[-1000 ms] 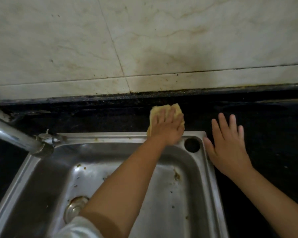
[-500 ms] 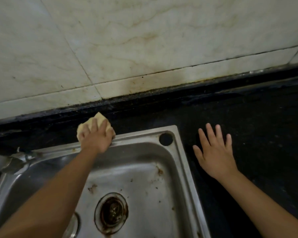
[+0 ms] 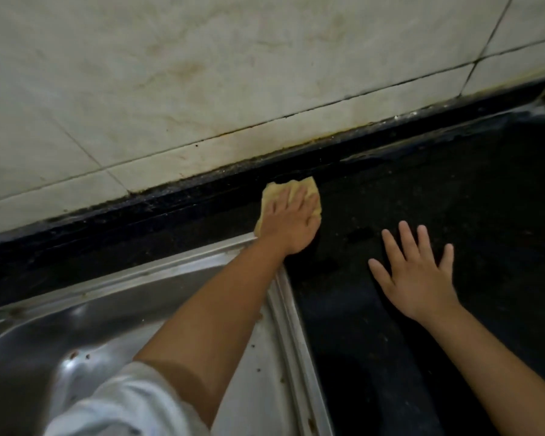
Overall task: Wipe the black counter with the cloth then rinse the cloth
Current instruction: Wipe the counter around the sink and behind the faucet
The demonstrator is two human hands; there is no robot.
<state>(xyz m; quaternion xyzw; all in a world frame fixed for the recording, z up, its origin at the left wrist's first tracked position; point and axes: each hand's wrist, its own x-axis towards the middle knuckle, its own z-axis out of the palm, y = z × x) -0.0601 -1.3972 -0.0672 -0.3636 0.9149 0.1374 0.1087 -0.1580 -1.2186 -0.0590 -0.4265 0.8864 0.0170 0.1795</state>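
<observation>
A small yellow cloth (image 3: 276,195) lies on the black counter (image 3: 469,209), just past the back right corner of the steel sink (image 3: 291,325) and close to the wall. My left hand (image 3: 291,226) lies flat on top of the cloth and presses it down, covering most of it. My left forearm crosses over the sink's corner. To the right, my right hand (image 3: 419,278) rests on the counter with its fingers spread and straight, holding nothing, about a hand's width from the cloth.
Stained pale wall tiles (image 3: 233,73) rise behind a low black upstand (image 3: 139,212) along the counter's back edge. The sink basin (image 3: 76,341) fills the lower left. The counter runs on to the right edge of view.
My left hand has slid the cloth to the right, from the strip behind the sink to the counter past the sink's corner. The right hand stays flat on the counter.
</observation>
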